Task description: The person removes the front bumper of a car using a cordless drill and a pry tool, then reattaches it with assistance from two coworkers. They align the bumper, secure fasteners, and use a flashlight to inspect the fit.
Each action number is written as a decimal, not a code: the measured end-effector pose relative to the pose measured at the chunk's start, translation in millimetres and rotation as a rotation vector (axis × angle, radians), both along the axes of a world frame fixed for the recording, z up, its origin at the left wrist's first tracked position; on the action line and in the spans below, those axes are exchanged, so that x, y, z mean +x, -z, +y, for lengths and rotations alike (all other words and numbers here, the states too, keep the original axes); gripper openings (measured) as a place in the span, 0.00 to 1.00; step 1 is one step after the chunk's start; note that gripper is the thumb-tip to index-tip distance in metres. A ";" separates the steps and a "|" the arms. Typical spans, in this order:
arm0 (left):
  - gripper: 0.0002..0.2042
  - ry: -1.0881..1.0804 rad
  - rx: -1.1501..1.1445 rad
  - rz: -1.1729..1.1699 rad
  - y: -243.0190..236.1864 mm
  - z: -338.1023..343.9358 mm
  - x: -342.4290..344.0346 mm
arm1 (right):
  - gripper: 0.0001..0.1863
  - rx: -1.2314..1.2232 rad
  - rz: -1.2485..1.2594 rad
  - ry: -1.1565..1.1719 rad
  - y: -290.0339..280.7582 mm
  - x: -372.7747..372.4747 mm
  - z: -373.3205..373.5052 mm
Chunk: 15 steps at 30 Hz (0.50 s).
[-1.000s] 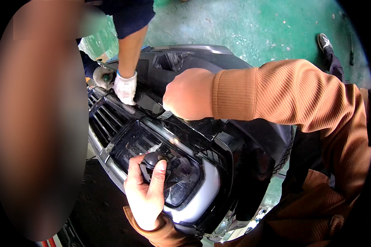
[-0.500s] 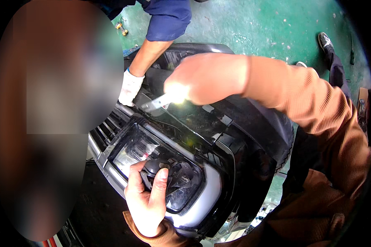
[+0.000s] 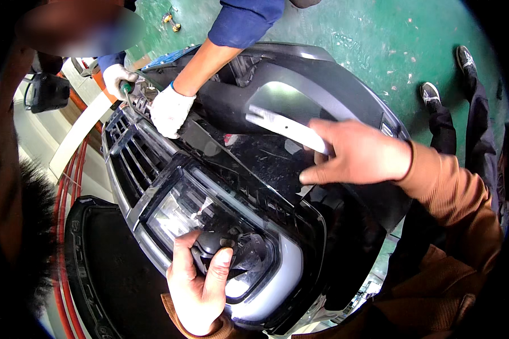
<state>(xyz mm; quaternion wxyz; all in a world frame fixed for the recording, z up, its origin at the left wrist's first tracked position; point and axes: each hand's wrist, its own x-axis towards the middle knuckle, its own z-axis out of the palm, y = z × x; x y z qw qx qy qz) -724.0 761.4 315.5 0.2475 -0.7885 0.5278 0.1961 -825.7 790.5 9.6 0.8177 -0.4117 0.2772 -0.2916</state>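
Observation:
A flat, silvery pry tool [image 3: 288, 130] with a notched tip is gripped in my right hand [image 3: 365, 151], held above the black panel [image 3: 266, 161] of the car front; its tip points left and away from me. Thumb and fingers of my left hand [image 3: 201, 285] pinch a rounded black part [image 3: 210, 242] over the headlight [image 3: 172, 209]. Dark strap-like pieces lie beside that part on its right. Whether it is attached to the headlight I cannot tell.
A co-worker's white-gloved hand [image 3: 172, 113] presses near the grille [image 3: 138, 161]; the other glove [image 3: 117, 79] holds a green-handled tool [image 3: 126, 87]. Red hoses [image 3: 62, 226] run at left beside a dark panel [image 3: 87, 265]. Another person's shoes [image 3: 430, 93] stand at far right.
My right hand has moved right and toward me with the pry tool, away from the co-worker's glove. My left hand stays on the black part. The co-worker's second glove now shows.

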 end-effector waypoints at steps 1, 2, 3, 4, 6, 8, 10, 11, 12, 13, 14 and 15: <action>0.15 0.011 0.018 0.019 1.4 -1.8 -0.5 | 0.28 -0.014 0.053 -0.042 -2.2 0.4 7.6; 0.14 0.021 0.035 0.039 1.9 -3.1 -2.6 | 0.33 -0.051 0.057 -0.002 -3.9 1.4 14.1; 0.14 0.030 0.053 0.057 3.7 -5.1 -3.8 | 0.37 -0.080 0.098 0.028 -6.2 1.2 21.2; 0.14 0.069 0.038 0.065 3.0 -5.3 -8.5 | 0.38 -0.055 0.105 0.005 -7.6 1.6 27.0; 0.15 0.096 0.028 0.069 2.5 -6.5 -15.9 | 0.39 0.016 0.097 -0.008 -10.3 4.4 37.2; 0.15 0.085 0.033 0.074 2.8 -7.7 -19.4 | 0.38 0.105 0.064 0.007 -12.4 12.2 45.0; 0.16 0.093 0.030 0.083 3.3 -7.8 -20.1 | 0.36 0.024 0.131 0.119 -11.4 20.8 50.9; 0.16 0.100 0.029 0.084 3.9 -7.6 -19.4 | 0.36 -0.001 0.173 0.144 -10.6 24.7 53.7; 0.16 0.113 0.028 0.078 4.2 -6.9 -18.8 | 0.35 -0.037 0.167 0.207 -10.3 27.5 57.1; 0.16 0.112 0.025 0.078 4.6 -6.1 -18.2 | 0.34 -0.054 0.170 0.243 -10.0 29.7 60.3; 0.17 0.111 0.022 0.078 4.8 -5.4 -17.8 | 0.33 -0.050 0.174 0.247 -9.1 31.6 62.9; 0.17 0.094 0.020 0.083 4.9 -4.3 -18.1 | 0.32 -0.076 0.186 0.283 -7.8 33.0 65.3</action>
